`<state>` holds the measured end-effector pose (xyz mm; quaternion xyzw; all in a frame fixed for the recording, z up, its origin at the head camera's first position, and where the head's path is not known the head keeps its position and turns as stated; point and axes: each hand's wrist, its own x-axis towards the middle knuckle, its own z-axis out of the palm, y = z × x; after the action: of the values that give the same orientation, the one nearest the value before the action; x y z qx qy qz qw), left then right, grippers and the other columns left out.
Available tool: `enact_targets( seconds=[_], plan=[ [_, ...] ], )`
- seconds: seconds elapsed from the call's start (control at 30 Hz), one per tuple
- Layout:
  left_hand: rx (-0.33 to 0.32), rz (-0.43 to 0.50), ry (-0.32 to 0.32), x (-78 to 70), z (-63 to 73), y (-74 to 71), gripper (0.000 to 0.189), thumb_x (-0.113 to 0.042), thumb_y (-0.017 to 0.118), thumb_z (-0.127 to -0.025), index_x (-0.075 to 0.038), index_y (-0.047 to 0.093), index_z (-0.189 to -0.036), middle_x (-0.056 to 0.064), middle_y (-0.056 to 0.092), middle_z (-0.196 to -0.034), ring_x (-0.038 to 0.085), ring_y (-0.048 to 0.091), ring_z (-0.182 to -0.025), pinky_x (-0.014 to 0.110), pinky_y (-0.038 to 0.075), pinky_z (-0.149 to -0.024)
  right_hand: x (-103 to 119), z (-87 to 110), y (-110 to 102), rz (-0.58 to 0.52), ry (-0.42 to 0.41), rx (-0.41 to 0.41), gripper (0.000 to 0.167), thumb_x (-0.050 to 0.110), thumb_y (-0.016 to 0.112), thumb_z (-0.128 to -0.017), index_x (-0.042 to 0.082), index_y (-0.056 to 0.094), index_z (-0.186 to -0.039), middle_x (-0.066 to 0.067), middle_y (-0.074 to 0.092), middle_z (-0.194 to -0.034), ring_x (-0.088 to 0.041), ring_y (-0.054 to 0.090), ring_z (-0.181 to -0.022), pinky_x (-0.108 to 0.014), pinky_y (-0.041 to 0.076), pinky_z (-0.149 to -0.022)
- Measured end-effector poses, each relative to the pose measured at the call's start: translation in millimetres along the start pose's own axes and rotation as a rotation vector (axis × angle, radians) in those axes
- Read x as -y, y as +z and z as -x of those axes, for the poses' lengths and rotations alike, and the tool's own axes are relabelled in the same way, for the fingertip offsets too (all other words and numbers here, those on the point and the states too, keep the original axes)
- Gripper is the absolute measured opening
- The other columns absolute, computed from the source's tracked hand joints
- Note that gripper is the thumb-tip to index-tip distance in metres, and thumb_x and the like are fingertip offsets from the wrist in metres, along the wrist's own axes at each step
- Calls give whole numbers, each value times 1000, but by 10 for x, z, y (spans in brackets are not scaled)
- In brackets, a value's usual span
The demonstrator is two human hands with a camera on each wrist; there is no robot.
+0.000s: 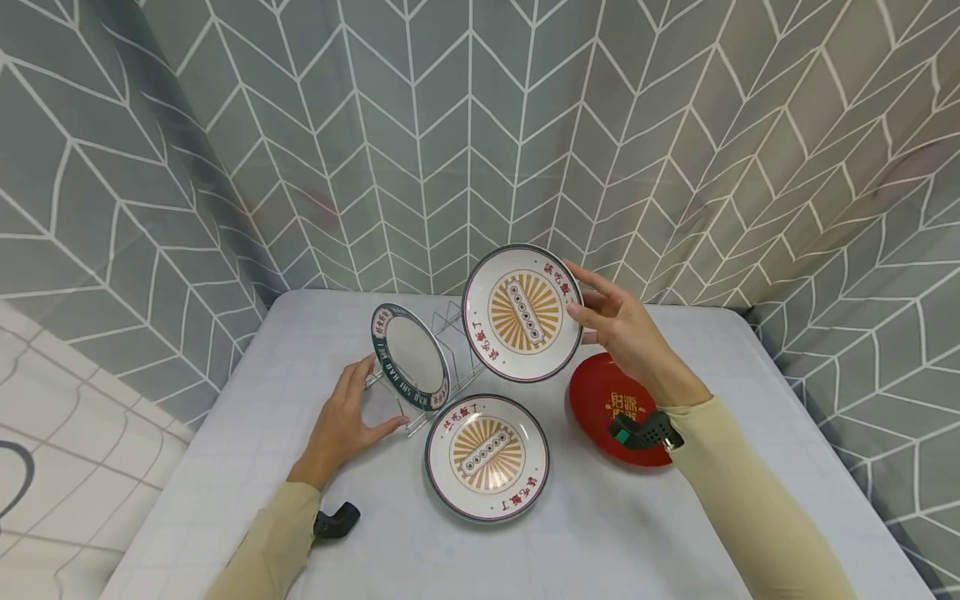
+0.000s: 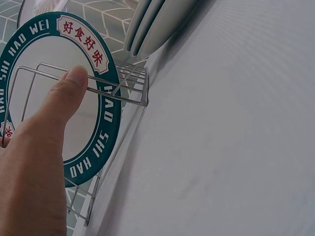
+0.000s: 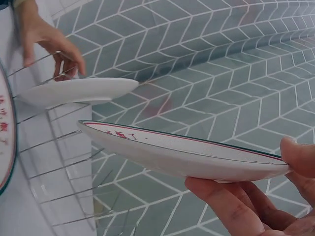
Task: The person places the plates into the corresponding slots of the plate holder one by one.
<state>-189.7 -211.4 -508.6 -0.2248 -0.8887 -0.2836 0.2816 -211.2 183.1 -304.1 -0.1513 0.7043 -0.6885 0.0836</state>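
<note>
My right hand (image 1: pixel 633 337) pinches the right rim of a white plate (image 1: pixel 522 313) with a sunburst centre and red lettering. The plate is held tilted above the right part of a wire dish rack (image 2: pixel 145 93). My left hand (image 1: pixel 339 425) grips the rack's left end, its thumb (image 2: pixel 61 96) on a front wire. A plate with a green lettered rim (image 1: pixel 408 358) stands on edge in the rack beside that hand. In the right wrist view, the thumb lies over the held plate's rim and the fingers support its underside.
In front of the rack lies a stack of plates (image 1: pixel 487 458), its top one patterned like the held plate. A red plate (image 1: pixel 611 404) with gold characters lies on the right, partly under my right forearm. Patterned cloth (image 1: pixel 465 150) hangs behind the white table (image 1: pixel 600 542).
</note>
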Motion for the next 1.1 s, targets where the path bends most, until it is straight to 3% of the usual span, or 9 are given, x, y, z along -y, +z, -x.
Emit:
enact_targets(
  seconds=[0.23,0.47,0.57,0.9,1.1],
  plan=[
    [4,-15,-7,-8,-15,-12,114,-48,90,-59,2,37,-146,16,48,-138,28,51,-126,34,43,-111,58,-336,201,69,11,5,60,6,56,-98,22,37,-152,-21,54,-130,-16,63,-96,-30,62,-74],
    [15,-17,-15,-3,-3,-9,114,-50,89,-61,0,35,-148,14,47,-139,27,50,-127,35,43,-111,-29,-544,404,100,9,28,59,4,55,-98,18,37,-152,-27,54,-131,-25,61,-103,-35,62,-76],
    [4,-23,0,5,-4,-5,115,-50,90,-60,0,35,-148,15,48,-138,28,51,-126,32,43,-111,-65,-588,476,135,9,38,58,4,56,-98,17,38,-152,-28,54,-131,-32,60,-107,-38,61,-78],
    [15,-24,3,17,-19,-1,114,-52,88,-62,2,35,-147,16,48,-138,26,50,-128,29,38,-114,-227,-677,744,230,5,81,55,3,56,-98,17,42,-150,-26,57,-127,-38,61,-108,-37,62,-75],
    [17,-22,-2,26,-9,-1,113,-66,78,-68,1,34,-148,15,47,-139,26,49,-128,28,37,-115,-331,-702,875,264,-22,108,54,3,56,-98,16,43,-149,-25,58,-126,-39,62,-108,-38,62,-74]
  ],
)
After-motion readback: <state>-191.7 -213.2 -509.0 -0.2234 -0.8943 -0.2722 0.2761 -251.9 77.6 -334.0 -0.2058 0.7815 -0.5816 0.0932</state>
